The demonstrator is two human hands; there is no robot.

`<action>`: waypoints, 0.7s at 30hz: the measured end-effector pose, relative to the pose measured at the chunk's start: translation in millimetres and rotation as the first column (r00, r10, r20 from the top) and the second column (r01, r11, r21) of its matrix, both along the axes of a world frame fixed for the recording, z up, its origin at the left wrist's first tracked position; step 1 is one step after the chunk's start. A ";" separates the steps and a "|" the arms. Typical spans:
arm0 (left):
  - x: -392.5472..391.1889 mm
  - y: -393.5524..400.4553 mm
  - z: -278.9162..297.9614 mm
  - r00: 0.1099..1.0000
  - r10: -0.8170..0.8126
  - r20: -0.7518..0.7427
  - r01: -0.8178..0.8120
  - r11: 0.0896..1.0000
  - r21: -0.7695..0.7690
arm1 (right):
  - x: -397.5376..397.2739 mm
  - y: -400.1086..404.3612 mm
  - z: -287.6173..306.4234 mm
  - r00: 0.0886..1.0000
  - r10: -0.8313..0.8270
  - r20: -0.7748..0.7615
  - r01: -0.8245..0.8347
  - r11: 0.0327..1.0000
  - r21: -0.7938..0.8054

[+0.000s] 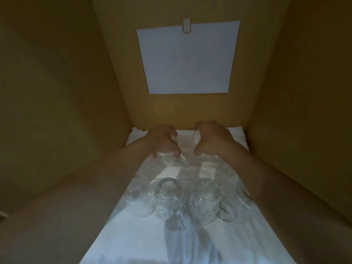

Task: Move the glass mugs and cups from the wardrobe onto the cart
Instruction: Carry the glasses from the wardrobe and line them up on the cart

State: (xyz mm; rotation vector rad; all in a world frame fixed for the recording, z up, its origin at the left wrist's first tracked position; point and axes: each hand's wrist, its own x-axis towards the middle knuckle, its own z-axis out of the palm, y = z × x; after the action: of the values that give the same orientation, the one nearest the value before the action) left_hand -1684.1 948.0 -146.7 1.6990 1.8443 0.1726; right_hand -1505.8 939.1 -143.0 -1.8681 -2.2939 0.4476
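You are looking into a wooden wardrobe (304,92) with a white cloth (133,241) on its floor.

Close to you stand two glass mugs, both upside down. The left mug (168,199) has its handle toward you. The right mug (205,199) stands just beside it, with its handle off to the right. A plain cup (140,195) stands left of the mugs, next to the left one. More cups (226,176) stand on the right, partly hidden under your right arm. They are see-through and hard to count.

Both your arms reach straight in over the cloth, one on each side of the mugs.

Farther back is your left hand (162,140). Its palm faces down and its fingers curl from above around a glass (165,156). The grip is wrapped on that glass, with the fingertips at its sides.

Your right hand (211,139) is beside it, a little apart. Its fingers curl down too, with the thumb sticking out toward the left hand. Something clear shines at its fingertips, a second glass (196,138). I cannot tell if this grip is really holding it or only touching it.

Behind your hands the cloth bunches against the back wall. Up on that wall hangs a white paper (188,58), held at the top by a small clip (186,25).
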 end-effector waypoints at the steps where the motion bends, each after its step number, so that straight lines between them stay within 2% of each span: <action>1: -3.7 -1.3 6.3 0.999 0.025 0.036 -0.028 0.995 0.092 | 2.1 -2.6 6.5 0.997 -0.045 -0.063 0.049 0.997 0.063; 4: -12.1 -8.1 27.6 0.964 0.104 0.245 -0.184 0.925 0.332 | 7.9 -13.9 18.6 0.927 -0.215 -0.306 0.288 0.933 0.218; 6: -13.8 -18.1 45.6 0.883 0.154 0.444 -0.343 0.857 0.385 | 9.9 -21.3 23.1 0.807 -0.311 -0.502 0.468 0.856 0.222; 7: -14.2 -24.7 55.0 0.824 0.174 0.540 -0.417 0.830 0.369 | 10.5 -24.6 26.4 0.710 -0.352 -0.610 0.553 0.815 0.174; 9: -17.0 -38.5 72.4 0.683 0.194 0.705 -0.522 0.804 0.284 | 10.1 -32.1 36.1 0.415 -0.384 -0.825 0.661 0.750 -0.017; 11: -22.8 -53.9 86.5 0.533 0.186 0.825 -0.548 0.819 0.169 | 7.1 -45.3 46.7 0.096 -0.349 -0.932 0.636 0.742 -0.212; 12: -27.3 -61.0 93.0 0.445 0.186 0.876 -0.533 0.841 0.092 | 5.1 -52.3 50.2 -0.003 -0.321 -0.947 0.608 0.751 -0.257; 13: -32.8 -67.9 98.7 0.347 0.194 0.918 -0.500 0.866 0.006 | 2.7 -59.6 52.5 -0.051 -0.295 -0.954 0.594 0.759 -0.266; 15: -43.4 -82.1 107.0 0.163 0.211 0.964 -0.387 0.912 -0.134 | -2.7 -74.6 55.5 -0.084 -0.260 -0.962 0.586 0.768 -0.259; 17: -52.2 -98.6 111.3 0.022 0.202 0.979 -0.260 0.947 -0.190 | -9.2 -93.1 60.1 -0.119 -0.251 -0.961 0.575 0.771 -0.273; 21: -62.9 -129.7 107.2 -0.159 0.191 0.969 -0.147 0.966 -0.214 | -19.5 -138.7 63.3 -0.128 -0.198 -0.972 0.579 0.780 -0.235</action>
State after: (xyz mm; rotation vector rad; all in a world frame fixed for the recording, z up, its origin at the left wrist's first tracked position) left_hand -1747.0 818.3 -39.5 0.6011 0.6740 1.2240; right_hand -1525.3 800.4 -79.7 -1.1535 -0.6123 0.8807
